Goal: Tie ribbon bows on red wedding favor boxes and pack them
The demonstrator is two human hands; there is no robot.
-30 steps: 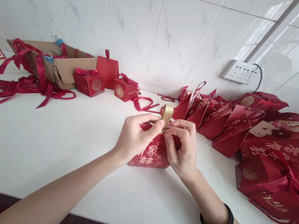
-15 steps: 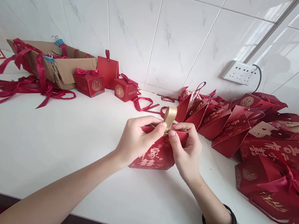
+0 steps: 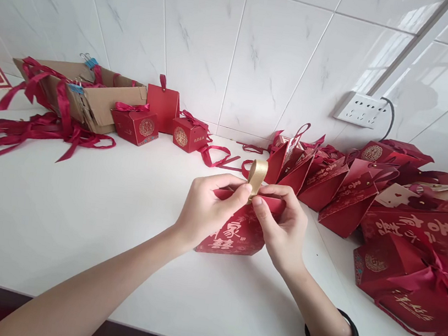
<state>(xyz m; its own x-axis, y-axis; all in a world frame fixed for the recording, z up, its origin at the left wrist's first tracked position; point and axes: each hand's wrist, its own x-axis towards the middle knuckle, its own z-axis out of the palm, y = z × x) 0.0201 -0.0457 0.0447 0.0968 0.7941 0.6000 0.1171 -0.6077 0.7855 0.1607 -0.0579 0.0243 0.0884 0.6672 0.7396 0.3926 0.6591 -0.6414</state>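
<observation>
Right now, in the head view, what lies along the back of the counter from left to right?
Cardboard box → small red box → flat red bag → second small red box → pile of red bags.

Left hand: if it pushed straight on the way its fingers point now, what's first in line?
The left hand points right, at the gold loop handle it already pinches atop the red gift box. Right behind that are the right hand fingers, probably touching.

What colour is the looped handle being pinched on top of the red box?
Gold, on the handle loop above the red box; the head view shows it.
</observation>
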